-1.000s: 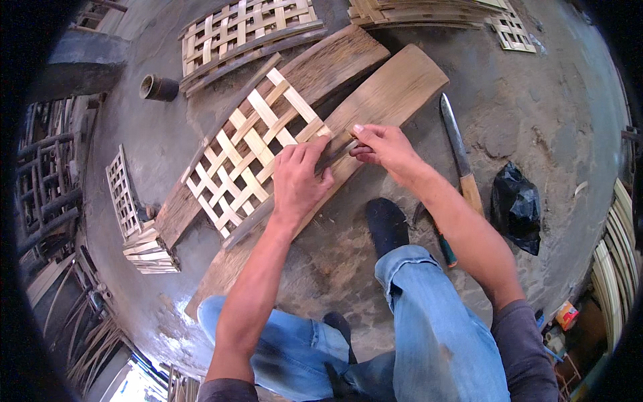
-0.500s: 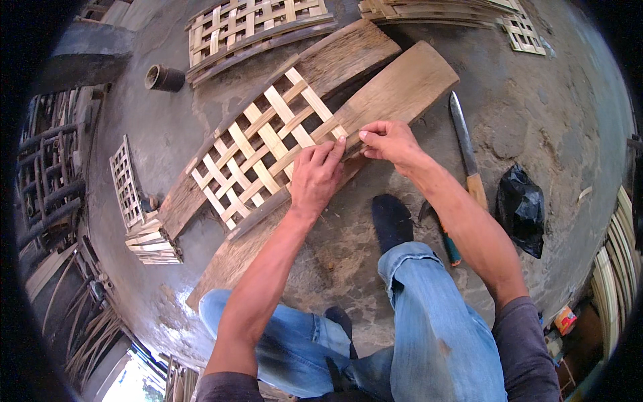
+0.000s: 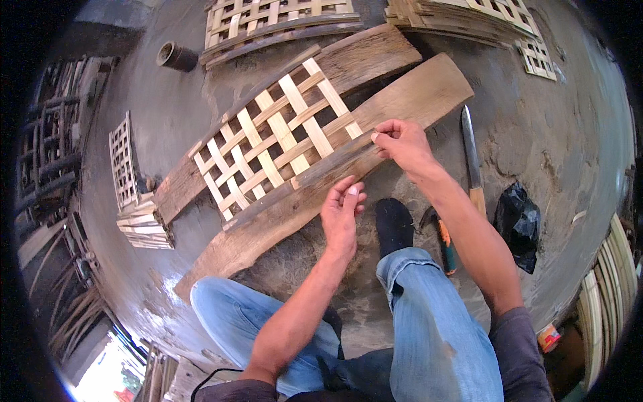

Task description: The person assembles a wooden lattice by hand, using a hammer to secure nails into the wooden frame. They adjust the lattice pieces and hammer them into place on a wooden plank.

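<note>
A woven bamboo lattice panel (image 3: pixel 278 130) lies slanted across two thick wooden boards, its pale strips crossing over and under each other. A darker bamboo edge strip (image 3: pixel 335 161) runs along its near side. My right hand (image 3: pixel 405 144) is closed in a pinch at the right end of that edge strip. On my side of the near board (image 3: pixel 432 87), my left hand (image 3: pixel 341 214) hangs apart from the panel. Its fingers are curled with the thumb against them; whatever may be between them is too small to make out.
Right of my foot lie a long knife (image 3: pixel 471 147), a tool with an orange and green handle (image 3: pixel 447 244) and a black plastic bag (image 3: pixel 519 224). Finished lattice panels (image 3: pixel 281 17) lie beyond the boards, near a dark cup (image 3: pixel 177 57). A strip stack (image 3: pixel 144 231) sits left.
My left hand has come off the edge strip and drawn back toward me. My right hand stays at the strip's right end. The whole view has shifted slightly.
</note>
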A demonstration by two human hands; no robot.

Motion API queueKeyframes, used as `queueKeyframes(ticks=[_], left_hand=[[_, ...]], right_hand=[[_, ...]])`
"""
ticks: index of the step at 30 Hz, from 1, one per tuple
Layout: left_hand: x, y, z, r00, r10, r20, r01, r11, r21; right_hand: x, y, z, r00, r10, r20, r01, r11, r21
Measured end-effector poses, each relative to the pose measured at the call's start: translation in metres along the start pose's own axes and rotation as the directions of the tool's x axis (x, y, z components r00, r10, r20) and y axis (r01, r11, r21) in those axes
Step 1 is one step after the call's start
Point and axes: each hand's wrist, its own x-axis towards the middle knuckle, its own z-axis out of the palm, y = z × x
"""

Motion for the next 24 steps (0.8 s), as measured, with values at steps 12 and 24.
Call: queueKeyframes(ticks=[12,24], left_hand=[[0.016,0.008,0.024,0.997,-0.063,0.042,0.076,0.846,-0.527],[0.005,0.154,-0.059,0.675,0.492,0.551,-0.578,-0.113,0.809]], right_hand=[[-0.008,0.000,-0.014,0.972,0.054,0.227,-0.113,0.960,0.254],[-0.016,-0.018,-0.013,0.928,-0.156,0.338,0.021,0.929,0.370]])
